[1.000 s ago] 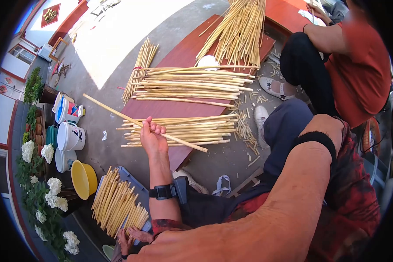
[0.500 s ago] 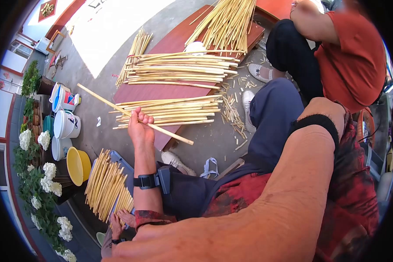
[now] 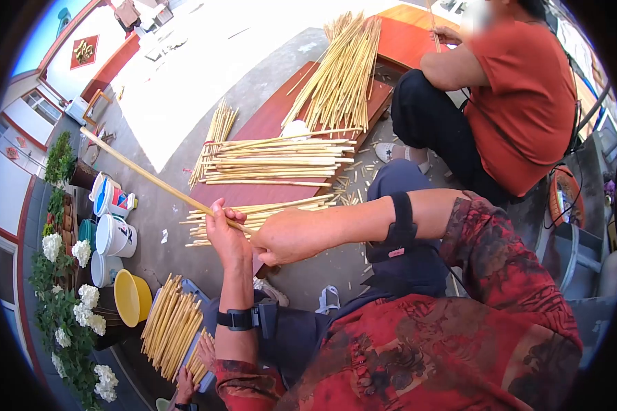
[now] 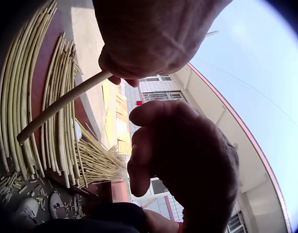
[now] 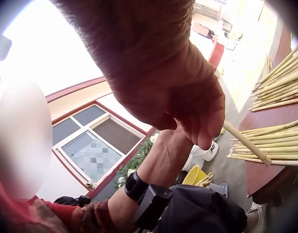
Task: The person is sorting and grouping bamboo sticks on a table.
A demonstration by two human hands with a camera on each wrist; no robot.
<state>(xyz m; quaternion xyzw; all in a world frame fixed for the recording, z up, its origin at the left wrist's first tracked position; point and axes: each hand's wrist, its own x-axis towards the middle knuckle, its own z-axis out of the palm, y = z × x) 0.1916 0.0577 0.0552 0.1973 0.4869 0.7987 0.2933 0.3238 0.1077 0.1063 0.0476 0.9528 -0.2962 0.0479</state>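
My left hand (image 3: 227,236) grips a long pale stick (image 3: 151,179) near its lower end; the far end slants to the upper left. In the left wrist view that stick (image 4: 66,103) sticks out from under my left hand (image 4: 149,41). My right hand (image 3: 281,238) is beside the left one in the head view, with bent fingers. The left wrist view shows the right hand (image 4: 185,150) apart from the stick, its fingers curved around nothing. In the right wrist view, my right hand (image 5: 173,94) hides part of the left hand; the stick (image 5: 246,143) emerges beyond its fingers.
Rows of sticks (image 3: 274,164) and a taller pile (image 3: 339,79) lie on a red-brown board (image 3: 253,127). Shorter sticks (image 3: 171,329) fill a blue tray at lower left, near another person's hands. A yellow basin (image 3: 131,298) and buckets (image 3: 115,236) stand left. Someone in orange (image 3: 528,103) sits right.
My right hand has come in from the right to beside my left hand. The stick has shifted leftward, and its lower end is now hidden by the hands. The head view has tilted upward.
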